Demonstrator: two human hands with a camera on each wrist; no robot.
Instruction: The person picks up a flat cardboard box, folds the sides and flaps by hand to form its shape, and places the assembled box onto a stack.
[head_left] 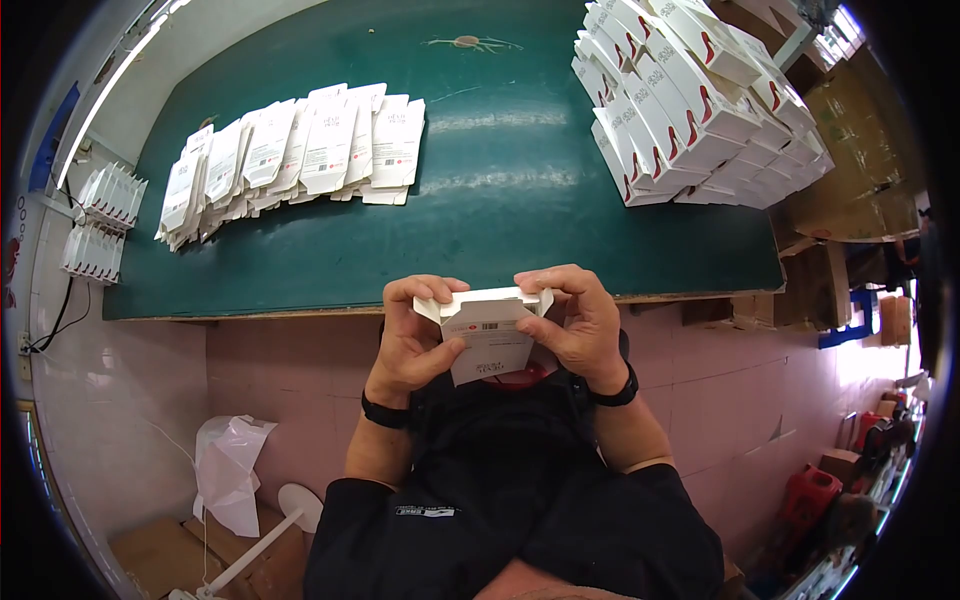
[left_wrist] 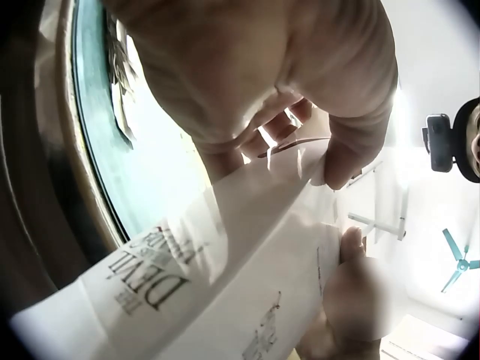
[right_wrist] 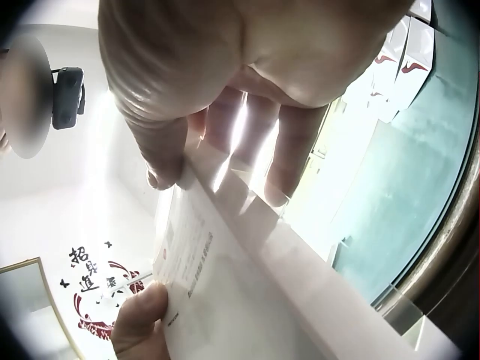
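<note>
Both hands hold one white printed carton [head_left: 495,350] in front of the person's chest, just short of the table edge. The left hand [head_left: 410,340] grips its left end, thumb on the printed face and fingers over the top. At the other end the right hand [head_left: 580,325] pinches it the same way. The carton's upper end has side flaps standing out, and a barcode is printed below that end. Dark lettering shows on the carton [left_wrist: 142,292] in the left wrist view. In the right wrist view, the thumb and fingers straddle an edge of the carton [right_wrist: 232,277].
A green table [head_left: 480,235] spans the area ahead. Flat white cartons [head_left: 330,140] lie in overlapping piles at the left. Folded-up cartons with red shoe pictures [head_left: 690,110] are stacked at the right. Beside the person stand a white bag [head_left: 230,470] and a lamp-like white disc [head_left: 300,505].
</note>
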